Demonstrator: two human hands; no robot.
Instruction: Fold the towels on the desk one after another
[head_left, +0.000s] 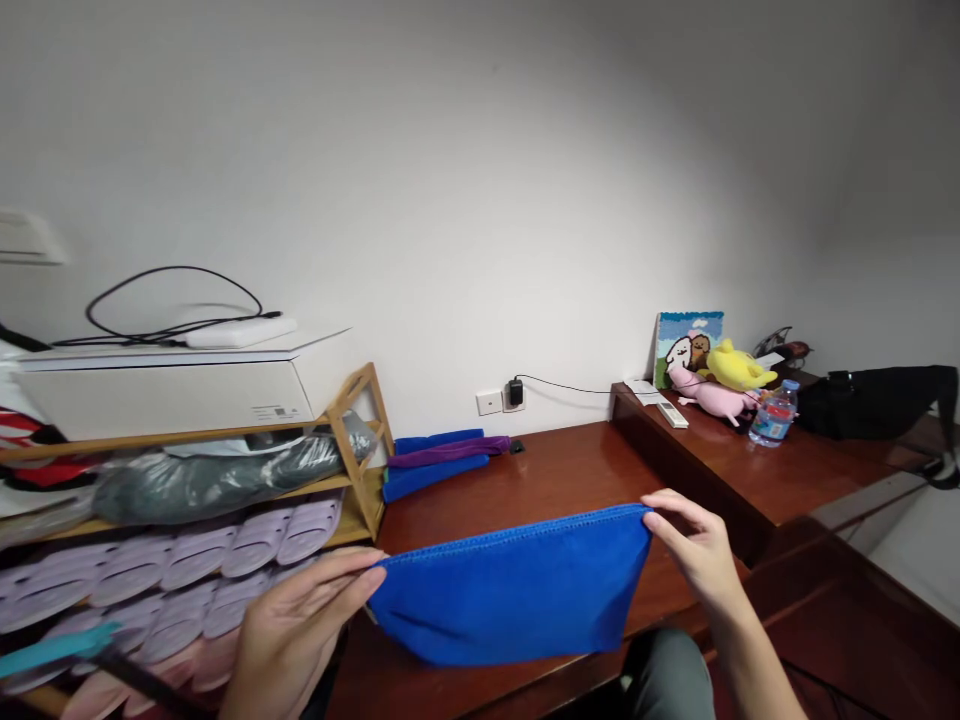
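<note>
A bright blue cloth (510, 590) hangs between my two hands, its stitched top edge stretched nearly level above the reddish-brown wooden surface (555, 465). My left hand (300, 620) pinches the top left corner between thumb and fingers. At the top right corner, my right hand (694, 545) holds the cloth in the same kind of pinch. Behind the cloth, beside the shelf, lie folded blue cloths (435, 478) with a purple cloth (450, 451) between them.
A wooden rack (371, 450) at left bears a white box (165, 390) and lilac slippers (199, 555). On the raised right surface (780, 490) are plush toys (739, 367), a water bottle (774, 415), a remote (673, 414) and a black bag (870, 400).
</note>
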